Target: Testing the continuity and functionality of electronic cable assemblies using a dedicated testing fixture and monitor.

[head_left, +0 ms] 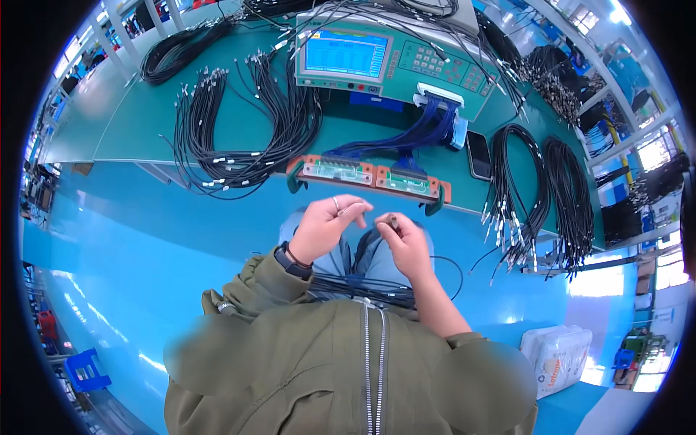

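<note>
Over my lap, my right hand (407, 248) pinches a small metallic cable connector (392, 220) between thumb and fingertips. Just left of it is my left hand (332, 223), its fingers curled with the thumb close to them; whatever they hold, if anything, is hidden. A bundle of thin black cables (395, 293) lies across my thighs. Beyond both hands, at the table's front edge, are two green test boards (336, 170) on an orange-ended fixture (373, 176). Blue ribbon wiring (388, 143) runs from them to a tester (402, 61) with a lit screen.
Black cable bundles with white-tagged ends lie left (279, 134) and right (518, 174) on the green table (138, 134), some hanging over its edge. A phone (478, 155) lies beside the wiring. A white package (557, 357) sits at lower right, a blue plastic stool (87, 370) at lower left.
</note>
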`<state>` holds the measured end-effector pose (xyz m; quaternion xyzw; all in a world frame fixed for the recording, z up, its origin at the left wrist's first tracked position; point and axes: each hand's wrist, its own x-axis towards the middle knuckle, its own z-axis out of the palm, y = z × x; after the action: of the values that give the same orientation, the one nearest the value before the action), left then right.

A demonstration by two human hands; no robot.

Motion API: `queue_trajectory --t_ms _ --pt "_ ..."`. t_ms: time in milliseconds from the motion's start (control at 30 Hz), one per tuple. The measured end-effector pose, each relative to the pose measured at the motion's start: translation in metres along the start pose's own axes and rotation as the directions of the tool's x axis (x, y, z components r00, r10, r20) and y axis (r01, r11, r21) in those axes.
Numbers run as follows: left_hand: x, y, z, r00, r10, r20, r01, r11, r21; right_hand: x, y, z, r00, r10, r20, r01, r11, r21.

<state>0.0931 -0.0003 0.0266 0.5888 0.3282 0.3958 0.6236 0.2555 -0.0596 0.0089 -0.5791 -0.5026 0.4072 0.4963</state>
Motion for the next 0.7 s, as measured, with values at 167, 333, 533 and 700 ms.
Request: queue_trajectory --t_ms 167,333,533,700 --pt "-0.007 0.032 0.013 0.976 0.157 0.153 -0.173 0.98 0.095 -0.005 -0.037 0.008 0.96 -0.279 0.009 0.274 0.935 -0.225" --pt "-0.025 0.054 -0.011 0.874 0.287 -0.393 -0.346 0.934 -0.087 0.004 -0.063 -0.035 0.922 -0.346 -0.174 0.277 0.903 -0.329" --pt "-0.069 0.001 -0.148 0.676 0.146 -0.723 -0.294 0.952 -0.082 -0.012 -0.115 -0.229 0.474 -0.234 -0.849 0.671 0.72 0.176" --pt "-0.172 -0.05 -0.22 0.364 -0.096 -0.926 -0.186 0.967 -0.174 -0.034 -0.112 -0.257 0.449 -0.153 -0.88 0.788 0.532 0.309"
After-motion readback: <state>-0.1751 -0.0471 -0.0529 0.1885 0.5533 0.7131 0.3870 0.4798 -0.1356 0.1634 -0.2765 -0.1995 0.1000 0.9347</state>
